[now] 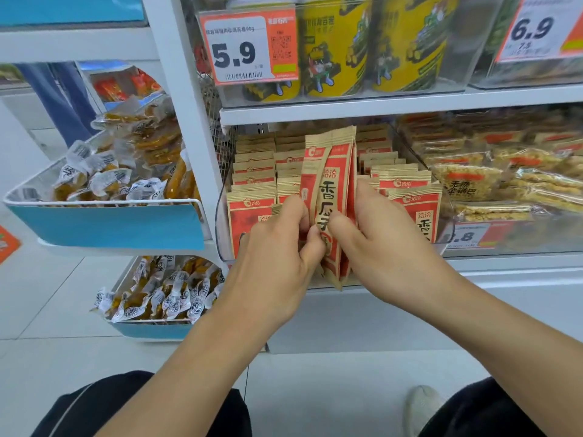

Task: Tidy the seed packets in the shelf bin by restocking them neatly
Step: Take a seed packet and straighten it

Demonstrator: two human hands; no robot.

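Nearest to me, my left hand [277, 247] and right hand [375, 238] met over the front edge of the clear shelf bin [220, 222]. Both pinched the lower part of a small bunch of seed packets [329, 197], thumbs on the near face and fingers curled behind. The bunch stood upright and taller than the rest, its bottom edge hanging just below the bin's front lip, so I judged it not yet seated.

The packets looked like light paper pouches, stiff enough to stand but easy to crease, with loose contents that would shift. I judged a hold low on both side edges best, so the bunch stayed square and did not fan apart.

Behind my hands, the filed rows of packets [255, 175] stood in the bin on both sides of a middle gap. Farther right lay the rice-cracker packs [504, 171], and above them the yellow canisters [372, 45].
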